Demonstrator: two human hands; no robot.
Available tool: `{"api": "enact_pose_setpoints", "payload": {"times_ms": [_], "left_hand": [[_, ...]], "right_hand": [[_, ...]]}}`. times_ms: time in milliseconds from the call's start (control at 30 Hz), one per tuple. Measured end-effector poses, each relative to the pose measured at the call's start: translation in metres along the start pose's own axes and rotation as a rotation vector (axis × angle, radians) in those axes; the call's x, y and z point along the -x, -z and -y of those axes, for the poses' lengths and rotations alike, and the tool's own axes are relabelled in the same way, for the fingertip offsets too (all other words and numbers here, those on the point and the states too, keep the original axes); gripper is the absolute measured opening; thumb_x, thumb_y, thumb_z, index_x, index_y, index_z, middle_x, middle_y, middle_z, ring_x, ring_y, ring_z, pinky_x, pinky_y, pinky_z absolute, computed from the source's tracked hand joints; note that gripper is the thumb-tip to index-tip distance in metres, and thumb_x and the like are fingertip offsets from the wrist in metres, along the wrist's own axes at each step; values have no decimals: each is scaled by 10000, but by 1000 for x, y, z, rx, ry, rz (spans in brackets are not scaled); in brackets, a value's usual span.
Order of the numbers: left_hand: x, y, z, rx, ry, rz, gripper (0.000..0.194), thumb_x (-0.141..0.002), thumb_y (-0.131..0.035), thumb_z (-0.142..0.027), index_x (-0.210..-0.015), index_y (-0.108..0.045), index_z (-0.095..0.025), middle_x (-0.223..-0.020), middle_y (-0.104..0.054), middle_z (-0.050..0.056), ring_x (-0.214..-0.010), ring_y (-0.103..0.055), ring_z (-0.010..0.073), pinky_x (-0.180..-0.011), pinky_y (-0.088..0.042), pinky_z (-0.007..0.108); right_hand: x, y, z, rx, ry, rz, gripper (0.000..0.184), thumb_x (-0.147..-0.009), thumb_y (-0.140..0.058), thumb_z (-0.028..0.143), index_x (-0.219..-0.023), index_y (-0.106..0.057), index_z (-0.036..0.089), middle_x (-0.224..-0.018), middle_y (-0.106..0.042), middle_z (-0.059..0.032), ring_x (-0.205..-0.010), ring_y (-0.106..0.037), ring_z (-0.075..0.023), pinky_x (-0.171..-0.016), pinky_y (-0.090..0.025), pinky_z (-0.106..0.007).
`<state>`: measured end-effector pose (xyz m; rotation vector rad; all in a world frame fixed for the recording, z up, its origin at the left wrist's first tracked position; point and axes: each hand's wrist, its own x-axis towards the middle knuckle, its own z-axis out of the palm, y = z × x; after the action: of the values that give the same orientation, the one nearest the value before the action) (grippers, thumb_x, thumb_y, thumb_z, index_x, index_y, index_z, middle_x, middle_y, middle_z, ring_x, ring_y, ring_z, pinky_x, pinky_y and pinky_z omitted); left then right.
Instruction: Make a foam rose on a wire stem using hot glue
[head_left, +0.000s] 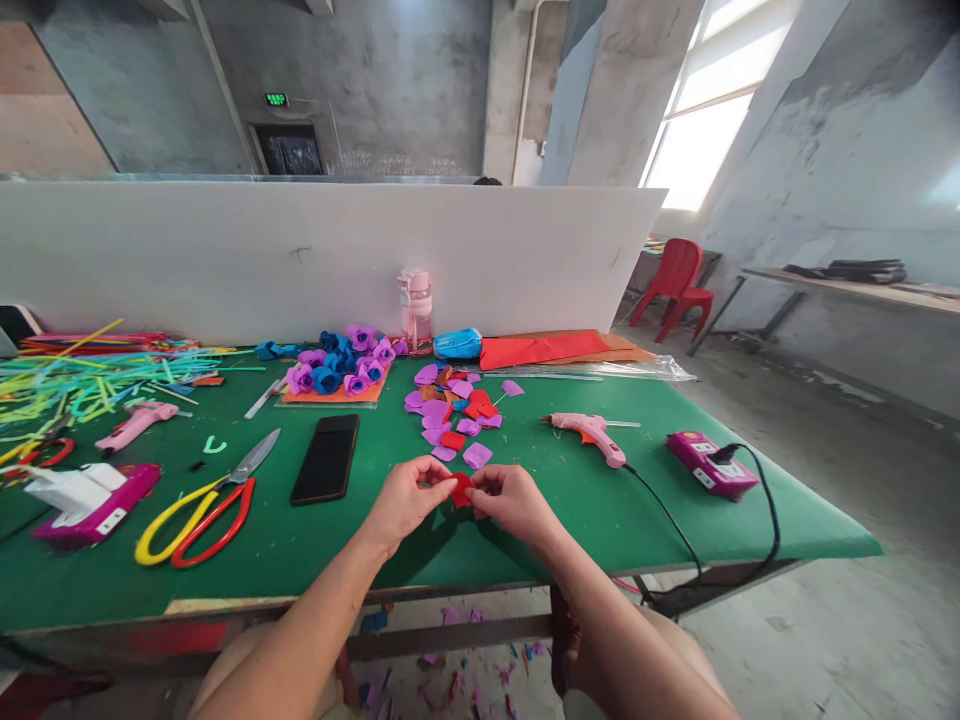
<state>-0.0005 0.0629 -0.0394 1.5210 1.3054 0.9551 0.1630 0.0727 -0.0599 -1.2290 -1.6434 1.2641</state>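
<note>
A small red paper petal is pinched between my two hands, just above the green table near its front edge. My left hand grips its left side with thumb and fingertips. On the other side, my right hand holds the petal in the same kind of pinch. Just beyond my fingers lies a loose pile of purple, red, brown and blue cut petals. Finished-looking purple and blue paper flowers sit on an orange sheet behind, to the left of the pile.
A pink glue gun and a purple power strip with a cable lie to the right. Scissors, a black phone and another pink glue gun are left. A pink bottle stands before the white partition.
</note>
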Motion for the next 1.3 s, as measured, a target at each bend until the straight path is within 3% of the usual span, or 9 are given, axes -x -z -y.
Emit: {"api": "enact_pose_setpoints", "payload": {"times_ms": [100,500,667,867,1300], "left_hand": [[0,0,1,15,12,54,174,-703,-594,-318,-700,-600,-144,-671,-609,-1,-624,-523,115,-600,-388,217],[0,0,9,26,20,45,181,-699,-605,-323,-655,-581,-149,-641,-615,6,-611,-538,122,-594,-397,221],[0,3,9,-9,-8,-4,237,-692,-619,-379,-648,-573,-151,-622,-589,-6,-578,-513,110,-555,-381,214],[0,0,2,31,26,58,162,-676,-626,-311,-666,-609,-150,-638,-627,0,-599,-541,115,-588,-405,221],[-1,0,6,24,19,37,153,-683,-608,-296,-669,-580,-147,-627,-599,-9,-576,-521,103,-562,-388,209]], "right_hand": [[0,0,-1,-30,-13,23,136,-688,-552,263,-684,-638,157,-524,-603,10,-465,-537,-108,-453,-379,-199],[1,-5,-1,-65,27,38,198,-724,-579,347,-708,-611,153,-619,-635,-10,-489,-527,-102,-476,-411,-210],[0,-3,-2,-2,38,21,201,-739,-569,354,-697,-596,160,-619,-648,-12,-476,-525,-102,-470,-405,-208],[2,-5,1,83,66,1,179,-735,-569,329,-680,-610,163,-612,-640,-6,-508,-533,-109,-466,-384,-205],[1,-4,-2,128,98,-23,173,-741,-535,295,-709,-637,159,-621,-638,-4,-516,-521,-106,-473,-361,-203]]}}
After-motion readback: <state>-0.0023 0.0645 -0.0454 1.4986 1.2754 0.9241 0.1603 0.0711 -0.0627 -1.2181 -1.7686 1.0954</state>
